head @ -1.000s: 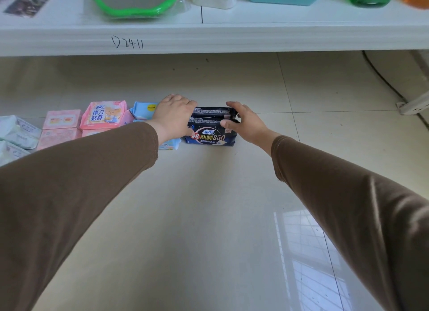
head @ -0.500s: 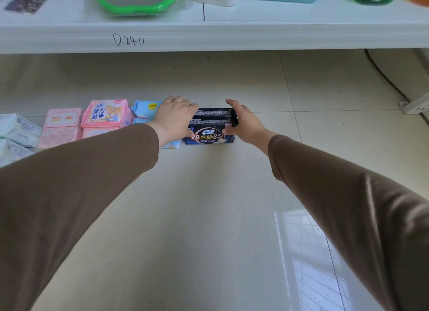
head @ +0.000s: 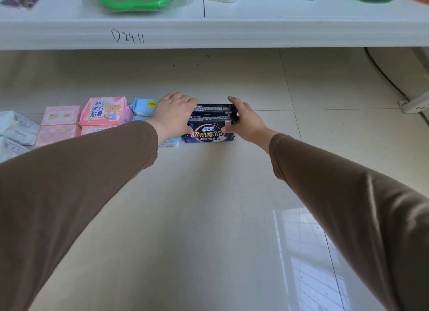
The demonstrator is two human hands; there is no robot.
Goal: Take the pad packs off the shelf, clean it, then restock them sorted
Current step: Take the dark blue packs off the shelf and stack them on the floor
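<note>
Dark navy pad packs (head: 212, 122), two stacked, sit on the pale tiled surface (head: 209, 194) at centre frame, ending the row of pink packs (head: 103, 112) and blue packs (head: 144, 106) stretching toward the left edge. The left hand (head: 173, 114) and right hand (head: 246, 121) clasp the stack's two ends with curled fingers, probably to square it against its neighbours. Its long axis runs left to right across the frame, printed face turned toward the camera.

Two dark blue packs (head: 212, 122), four pink packs (head: 60, 115), two light blue packs (head: 144, 106), three pale green packs (head: 16, 127), two hands (head: 173, 113).
</note>
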